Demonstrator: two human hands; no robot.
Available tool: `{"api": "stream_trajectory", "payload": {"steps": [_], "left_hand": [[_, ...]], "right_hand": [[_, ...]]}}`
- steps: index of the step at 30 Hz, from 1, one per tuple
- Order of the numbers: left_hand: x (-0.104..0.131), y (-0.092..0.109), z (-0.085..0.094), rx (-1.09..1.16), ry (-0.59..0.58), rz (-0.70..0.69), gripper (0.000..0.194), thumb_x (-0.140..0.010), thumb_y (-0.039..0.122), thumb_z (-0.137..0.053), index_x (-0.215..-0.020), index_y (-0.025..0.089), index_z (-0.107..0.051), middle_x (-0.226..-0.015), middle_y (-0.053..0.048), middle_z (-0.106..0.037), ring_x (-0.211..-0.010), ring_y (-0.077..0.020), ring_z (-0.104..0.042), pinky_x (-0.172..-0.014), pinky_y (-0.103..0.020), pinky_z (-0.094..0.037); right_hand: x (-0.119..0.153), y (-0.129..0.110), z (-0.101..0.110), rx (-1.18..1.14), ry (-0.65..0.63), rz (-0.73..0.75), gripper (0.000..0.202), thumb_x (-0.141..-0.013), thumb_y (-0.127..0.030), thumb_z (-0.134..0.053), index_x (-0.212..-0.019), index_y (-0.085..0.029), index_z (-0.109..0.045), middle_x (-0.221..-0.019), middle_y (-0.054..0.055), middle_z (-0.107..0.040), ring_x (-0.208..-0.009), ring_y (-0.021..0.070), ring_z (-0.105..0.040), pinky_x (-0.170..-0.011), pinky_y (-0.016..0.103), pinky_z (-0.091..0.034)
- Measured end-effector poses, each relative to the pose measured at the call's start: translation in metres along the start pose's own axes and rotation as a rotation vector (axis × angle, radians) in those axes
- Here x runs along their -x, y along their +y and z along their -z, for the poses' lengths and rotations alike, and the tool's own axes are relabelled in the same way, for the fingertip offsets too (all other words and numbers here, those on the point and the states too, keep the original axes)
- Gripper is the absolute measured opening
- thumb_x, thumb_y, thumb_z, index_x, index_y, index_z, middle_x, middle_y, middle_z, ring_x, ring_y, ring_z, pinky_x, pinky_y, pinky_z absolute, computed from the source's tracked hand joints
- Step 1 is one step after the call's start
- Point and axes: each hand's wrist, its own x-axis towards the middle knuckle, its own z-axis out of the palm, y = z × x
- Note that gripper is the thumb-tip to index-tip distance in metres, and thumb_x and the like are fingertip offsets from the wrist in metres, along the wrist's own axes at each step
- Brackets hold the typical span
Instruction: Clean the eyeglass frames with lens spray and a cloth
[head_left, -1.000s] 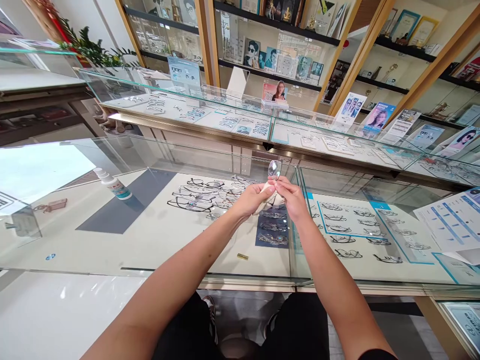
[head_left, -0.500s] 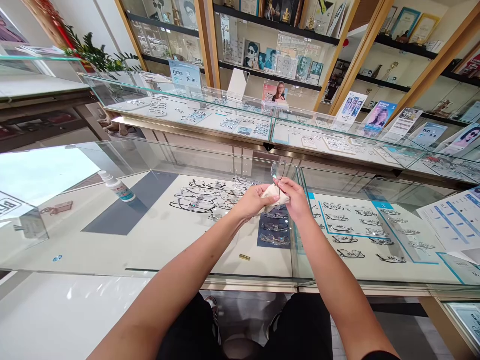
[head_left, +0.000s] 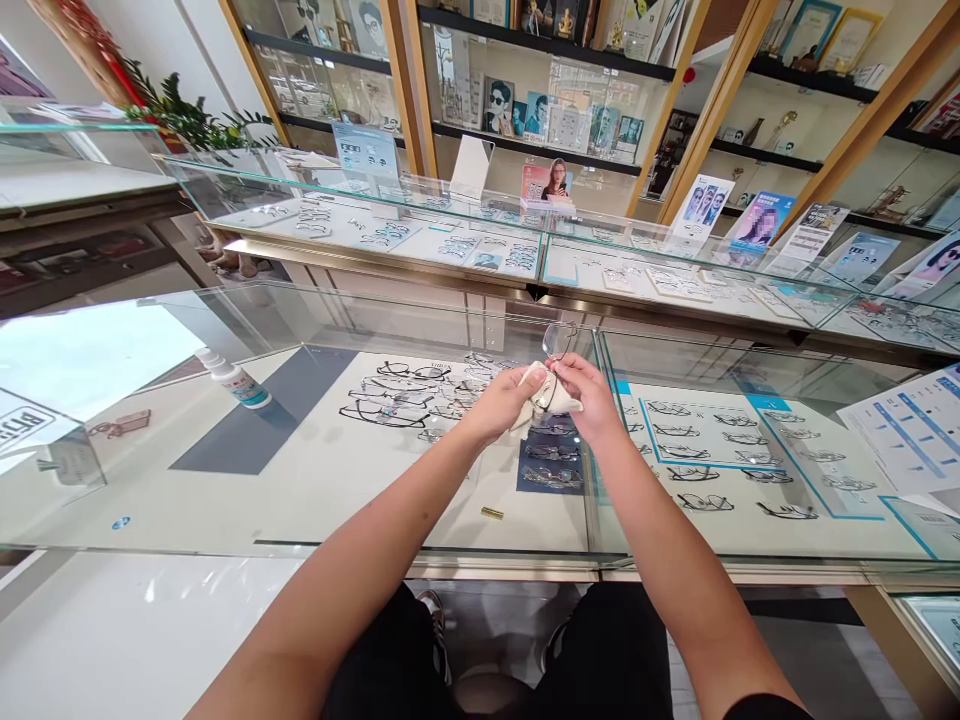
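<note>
Above the glass counter, both hands meet on a pair of thin-rimmed eyeglasses (head_left: 556, 341) and a pale cloth (head_left: 561, 397). My left hand (head_left: 510, 400) is closed, its thumb pressing the cloth around the lower lens. My right hand (head_left: 585, 390) pinches the frame near its middle, and one lens sticks up beyond the fingers. Part of the cloth drapes below and between the hands. Under the glass, directly below, lies a dark tray (head_left: 551, 465) with several eyeglasses. More eyeglasses (head_left: 386, 412) are spread out left of my hands.
A white spray bottle (head_left: 238, 381) stands on the left by a dark grey mat (head_left: 262, 425). A small gold-coloured piece (head_left: 492, 513) lies near the counter's front. Framed displays of eyeglasses (head_left: 705, 502) fill the right case. Another glass showcase (head_left: 360, 205) runs behind.
My left thumb has shifted up on the cloth, and a rim now shows below it. The cloth's folds have changed; the eyeglasses stay in nearly the same place.
</note>
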Motion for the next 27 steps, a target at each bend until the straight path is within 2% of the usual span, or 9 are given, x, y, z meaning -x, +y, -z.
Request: {"api": "stream_trajectory", "payload": {"steps": [4, 7, 11, 15, 18, 22, 27], "left_hand": [[0.001, 0.007, 0.007, 0.020, -0.127, 0.038, 0.058, -0.079, 0.064, -0.089, -0.105, 0.013, -0.075, -0.089, -0.006, -0.073, -0.071, -0.0139, -0.059, -0.067, -0.025, -0.044], [0.002, 0.011, 0.009, 0.002, -0.155, 0.050, 0.059, -0.072, 0.053, -0.097, -0.110, 0.014, -0.075, -0.092, -0.006, -0.073, -0.072, -0.0132, -0.058, -0.066, -0.024, -0.042], [0.001, 0.007, 0.006, -0.015, -0.092, 0.034, 0.057, -0.068, 0.051, -0.099, -0.101, 0.014, -0.072, -0.085, -0.003, -0.069, -0.068, -0.0123, -0.057, -0.064, -0.023, -0.042], [0.001, 0.001, 0.001, -0.059, 0.013, -0.033, 0.056, -0.082, 0.067, -0.085, -0.090, 0.015, -0.067, -0.072, 0.001, -0.061, -0.061, -0.0099, -0.049, -0.060, -0.023, -0.037], [0.000, 0.001, 0.001, -0.075, 0.063, -0.063, 0.059, -0.087, 0.073, -0.076, -0.085, 0.015, -0.065, -0.070, 0.001, -0.059, -0.060, -0.0102, -0.048, -0.060, -0.023, -0.037], [0.001, 0.007, 0.008, -0.042, -0.035, 0.007, 0.060, -0.085, 0.074, -0.078, -0.088, 0.015, -0.069, -0.076, -0.002, -0.066, -0.065, -0.0131, -0.055, -0.064, -0.025, -0.044], [0.003, 0.016, 0.015, -0.010, -0.190, 0.081, 0.056, -0.079, 0.060, -0.091, -0.107, 0.014, -0.075, -0.087, -0.005, -0.071, -0.069, -0.0134, -0.058, -0.064, -0.024, -0.043]], "right_hand": [[-0.003, -0.001, 0.003, -0.064, 0.032, -0.028, 0.026, -0.068, -0.041, -0.094, -0.078, -0.025, -0.075, -0.095, 0.000, -0.077, -0.086, 0.0174, -0.067, -0.074, 0.028, -0.053], [-0.002, -0.003, 0.003, -0.076, 0.032, -0.023, 0.028, -0.067, -0.041, -0.095, -0.079, -0.025, -0.075, -0.093, -0.001, -0.077, -0.082, 0.0164, -0.066, -0.071, 0.027, -0.052], [0.003, -0.005, -0.003, -0.019, -0.031, -0.032, 0.030, -0.071, -0.046, -0.093, -0.081, -0.026, -0.072, -0.093, -0.001, -0.075, -0.078, 0.0167, -0.064, -0.068, 0.029, -0.050], [0.007, -0.007, -0.008, 0.032, -0.084, 0.031, 0.032, -0.071, -0.049, -0.092, -0.076, -0.026, -0.071, -0.093, 0.000, -0.073, -0.080, 0.0165, -0.062, -0.074, 0.030, -0.051], [0.007, -0.007, -0.008, 0.041, -0.109, 0.062, 0.030, -0.072, -0.049, -0.092, -0.075, -0.027, -0.072, -0.093, 0.000, -0.072, -0.081, 0.0159, -0.060, -0.078, 0.030, -0.051], [0.004, -0.008, -0.003, 0.044, -0.083, 0.035, 0.030, -0.072, -0.048, -0.092, -0.078, -0.027, -0.072, -0.094, 0.000, -0.073, -0.081, 0.0172, -0.061, -0.075, 0.031, -0.050], [0.001, -0.010, 0.004, 0.001, -0.039, 0.009, 0.030, -0.070, -0.045, -0.092, -0.078, -0.025, -0.072, -0.093, -0.001, -0.074, -0.081, 0.0169, -0.063, -0.073, 0.029, -0.050]]}}
